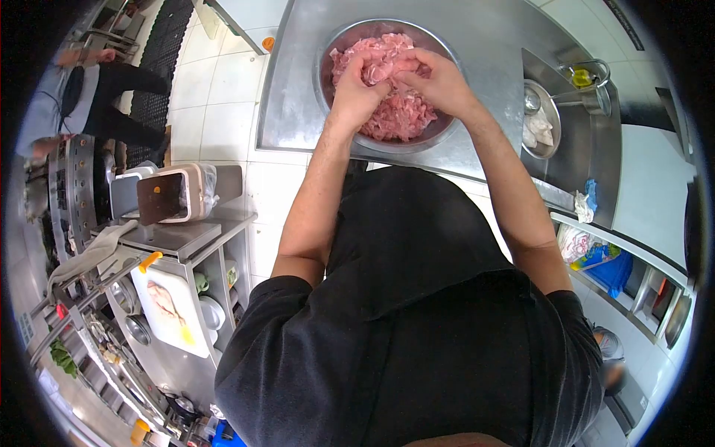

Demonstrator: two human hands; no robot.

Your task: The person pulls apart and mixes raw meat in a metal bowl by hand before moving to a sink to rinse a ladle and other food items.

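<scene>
A large round metal bowl (322,82) on the steel counter holds a heap of pink raw meat pieces (398,119). Both of my hands are inside it, over the upper part of the heap. My left hand (359,91) curls its fingers around some meat from the left. From the right, my right hand (438,80) bends toward it, fingers closed on meat too. The fingertips nearly meet, and pieces show between them. Some fingertips are partly hidden in the meat.
The steel counter (294,104) surrounds the bowl. To the right, a sink (585,153) contains a metal bowl (553,119) with pale contents. Plastic tubs (195,192) stand on a steel unit at left. A person (89,93) is at the upper left.
</scene>
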